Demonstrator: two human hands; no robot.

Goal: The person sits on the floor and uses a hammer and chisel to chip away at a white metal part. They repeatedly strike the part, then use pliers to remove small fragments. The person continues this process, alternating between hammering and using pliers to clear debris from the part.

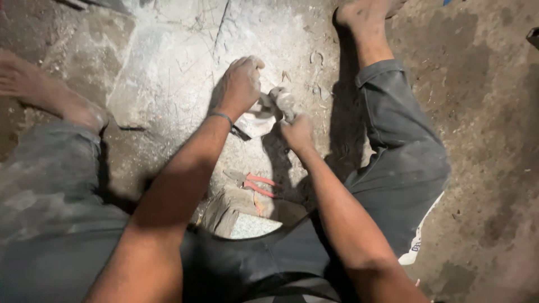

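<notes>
I sit on a dusty floor with my legs spread. My left hand (pixel 241 84) is closed over a pale, dust-covered piece (pixel 255 123) lying on the flat stone slab (pixel 168 67) between my legs. My right hand (pixel 295 126) grips a grey dusty tool or stone (pixel 283 101) and presses it against that pale piece. Both hands are coated in white dust. What exactly the left fingers hold is hidden under the hand.
Red-handled pliers (pixel 252 182) lie on the floor just in front of me. A stone block (pixel 236 216) sits under them near my lap. My bare feet (pixel 362 14) rest at the far right and far left (pixel 33 84). Brown dirt floor (pixel 483 112) spreads to the right.
</notes>
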